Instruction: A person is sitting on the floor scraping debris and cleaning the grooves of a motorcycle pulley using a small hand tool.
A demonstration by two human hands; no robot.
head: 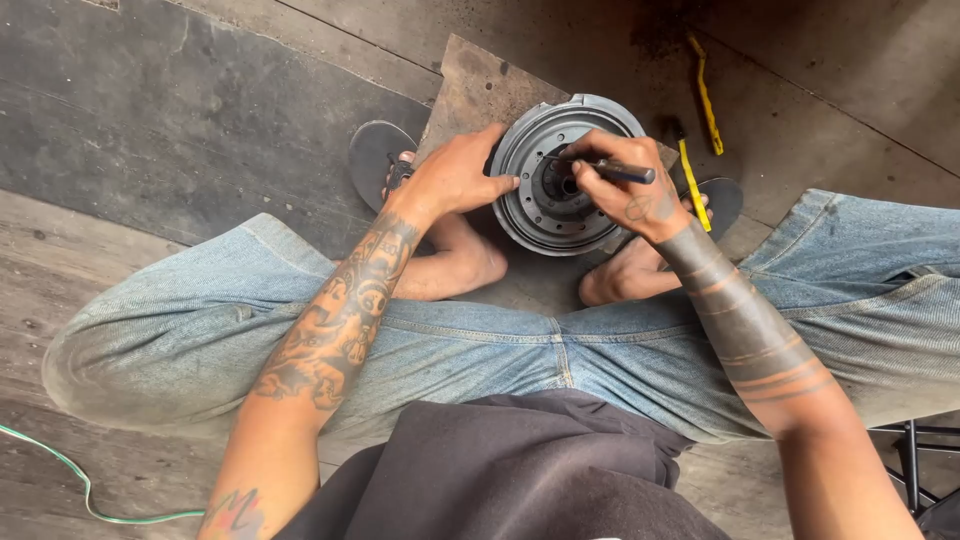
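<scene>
A round grey metal drum-like part [545, 215] with a dark hub stands on a brown board [470, 95] on the floor between my feet. My left hand [455, 175] rests flat against the part's left rim, fingers touching it. My right hand [625, 185] holds a thin dark tool [615, 170] like a pen, its tip pointing into the hub at the centre. I am squatting, jeans-clad knees spread to either side.
Two yellow-handled tools [706, 95] lie on the concrete floor to the right of the part. My feet wear dark sandals [375, 155]. A green cable [70, 475] runs along the lower left. Black metal legs [915, 460] stand at the lower right.
</scene>
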